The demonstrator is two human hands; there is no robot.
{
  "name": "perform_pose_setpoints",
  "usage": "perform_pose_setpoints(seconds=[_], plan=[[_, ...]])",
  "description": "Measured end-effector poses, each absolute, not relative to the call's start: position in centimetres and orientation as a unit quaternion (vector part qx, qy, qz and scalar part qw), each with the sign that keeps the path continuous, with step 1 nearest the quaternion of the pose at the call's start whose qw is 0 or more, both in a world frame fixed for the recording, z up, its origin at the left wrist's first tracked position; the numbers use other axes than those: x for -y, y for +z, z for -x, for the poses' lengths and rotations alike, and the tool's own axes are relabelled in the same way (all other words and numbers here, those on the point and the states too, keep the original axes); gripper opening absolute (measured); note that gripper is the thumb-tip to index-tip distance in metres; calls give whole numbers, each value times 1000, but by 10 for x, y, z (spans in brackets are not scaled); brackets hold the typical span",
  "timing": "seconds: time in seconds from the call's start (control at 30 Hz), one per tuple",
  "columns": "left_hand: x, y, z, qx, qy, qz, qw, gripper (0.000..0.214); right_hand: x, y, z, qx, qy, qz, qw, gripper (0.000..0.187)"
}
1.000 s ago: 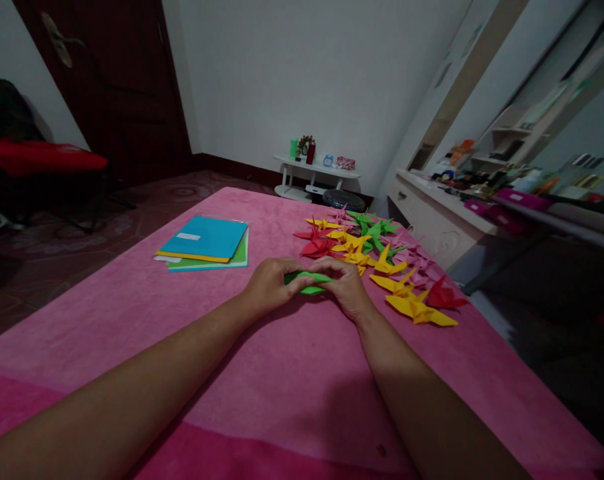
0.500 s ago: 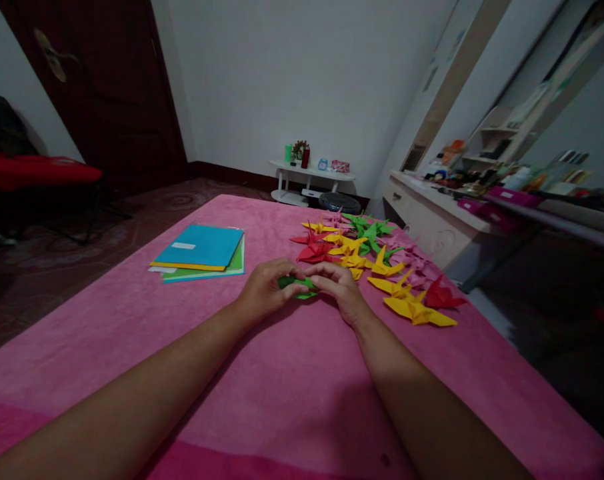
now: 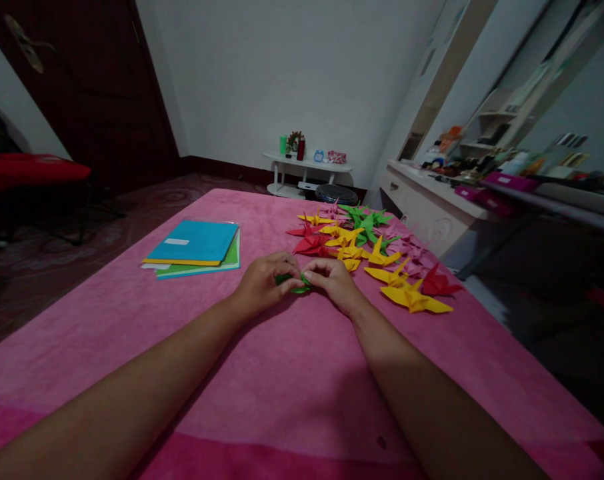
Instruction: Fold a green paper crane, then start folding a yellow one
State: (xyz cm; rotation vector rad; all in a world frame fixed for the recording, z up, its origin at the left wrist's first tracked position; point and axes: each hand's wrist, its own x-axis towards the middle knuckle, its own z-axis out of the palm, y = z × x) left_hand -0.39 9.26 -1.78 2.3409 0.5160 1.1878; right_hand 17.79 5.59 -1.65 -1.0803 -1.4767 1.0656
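Between my two hands is a small piece of folded green paper [image 3: 298,289], mostly covered by fingers. My left hand [image 3: 268,283] is closed round its left part, thumb toward me. At the paper's right end, my right hand [image 3: 333,281] pinches it between thumb and fingers. Just beyond and to the right lie several folded paper cranes: red cranes [image 3: 313,245], yellow cranes [image 3: 416,298], green cranes [image 3: 366,223] and pink cranes [image 3: 413,252]. How the green paper is folded I cannot make out.
A stack of coloured paper [image 3: 195,241], blue on top, lies left of my hands on the pink cloth [image 3: 192,353]. Past the far edge stands a small white shelf [image 3: 309,163]. A cluttered dresser [image 3: 442,193] is at the right, a red chair [image 3: 32,170] at the left.
My right hand's fingers have drawn back slightly and now pinch the green paper's right end, with less green showing. The camera view has shifted slightly; cranes and paper stack stay put.
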Motion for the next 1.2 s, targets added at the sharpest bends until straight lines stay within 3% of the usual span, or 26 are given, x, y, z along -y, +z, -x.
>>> perform_pose_setpoints(seconds=[0.63,1.0,1.2], plan=[[-90,-17,1,-346,453,-737,362,13,-54,-15,-170,634,358,461,508,14],[-93,-22,2,-357,463,-751,306,17,-54,-15,-165,654,251,494,516,5],[-94,-23,2,-350,460,-758,303,15,-53,-16,-163,676,190,487,519,12]])
